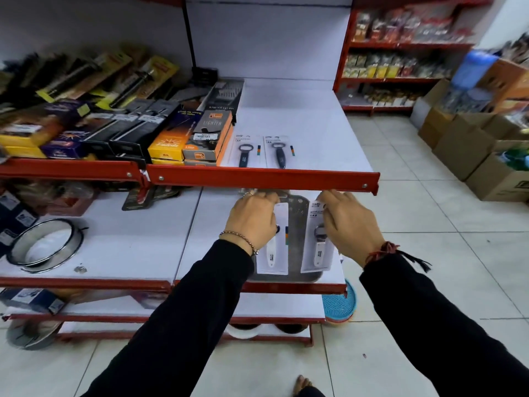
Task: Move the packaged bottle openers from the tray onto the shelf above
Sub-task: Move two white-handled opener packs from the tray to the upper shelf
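A grey metal tray (296,239) lies on the lower white shelf, partly under the red lip of the shelf above (263,176). My left hand (253,219) grips one packaged white-handled bottle opener (273,257) over the tray. A second packaged white-handled opener (318,250), tilted, is held in my right hand (347,224). Two packaged dark-handled openers (244,152) (280,152) lie side by side on the upper shelf, near its front edge. The tray's far end is hidden by the shelf lip.
Boxed lighters (206,138) and other packaged goods fill the upper shelf's left part; bare white shelf (320,138) lies right of the openers. A round metal tin (45,245) sits on the lower shelf at left. Cardboard boxes (472,150) stand on the floor at right.
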Demonstrator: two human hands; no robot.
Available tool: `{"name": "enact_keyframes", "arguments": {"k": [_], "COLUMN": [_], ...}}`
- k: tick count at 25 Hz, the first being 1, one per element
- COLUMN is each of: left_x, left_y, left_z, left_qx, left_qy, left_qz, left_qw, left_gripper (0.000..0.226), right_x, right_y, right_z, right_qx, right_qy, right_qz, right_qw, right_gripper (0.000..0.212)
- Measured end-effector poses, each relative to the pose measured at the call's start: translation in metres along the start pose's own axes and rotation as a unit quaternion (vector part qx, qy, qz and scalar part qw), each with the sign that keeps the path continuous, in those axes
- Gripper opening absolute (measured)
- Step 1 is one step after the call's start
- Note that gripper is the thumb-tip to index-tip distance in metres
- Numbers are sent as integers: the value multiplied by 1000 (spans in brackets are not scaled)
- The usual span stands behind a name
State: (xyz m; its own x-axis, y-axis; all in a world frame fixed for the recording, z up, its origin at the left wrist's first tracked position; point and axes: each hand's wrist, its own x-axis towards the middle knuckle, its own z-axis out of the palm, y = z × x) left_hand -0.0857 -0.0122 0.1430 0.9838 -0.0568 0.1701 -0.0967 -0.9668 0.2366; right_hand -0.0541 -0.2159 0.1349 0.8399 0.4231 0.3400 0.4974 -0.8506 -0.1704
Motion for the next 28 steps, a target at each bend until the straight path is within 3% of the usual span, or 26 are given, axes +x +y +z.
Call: {"name": "enact_keyframes", "arguments": {"k": [9, 15, 17, 21, 28], "left_x": [46, 123, 155, 209, 246], "left_y": [52, 67, 69, 68, 51], "left_z": [-113, -148, -146, -119, -54], "left_qx": [43, 62, 65, 44, 41], "left_qy": [140, 170, 128, -19, -118], "left_qz": [69, 63, 43, -7, -28], "left_qw": [987, 981, 989, 999, 992], "left_gripper": [36, 40, 42, 48, 46], "right_x": [58, 130, 155, 192, 213], "right_y": [15, 41, 50, 74, 101], "right_z": [-112, -135, -129, -101, -56], "right_qx": [14, -14, -2, 34, 37], "right_qy": [136, 172, 147, 11, -142], "right_qz": [-3, 9, 12, 37, 80], "right_qw": [991, 985, 989, 999, 986], "right_gripper": [11, 19, 27, 27, 31]}}
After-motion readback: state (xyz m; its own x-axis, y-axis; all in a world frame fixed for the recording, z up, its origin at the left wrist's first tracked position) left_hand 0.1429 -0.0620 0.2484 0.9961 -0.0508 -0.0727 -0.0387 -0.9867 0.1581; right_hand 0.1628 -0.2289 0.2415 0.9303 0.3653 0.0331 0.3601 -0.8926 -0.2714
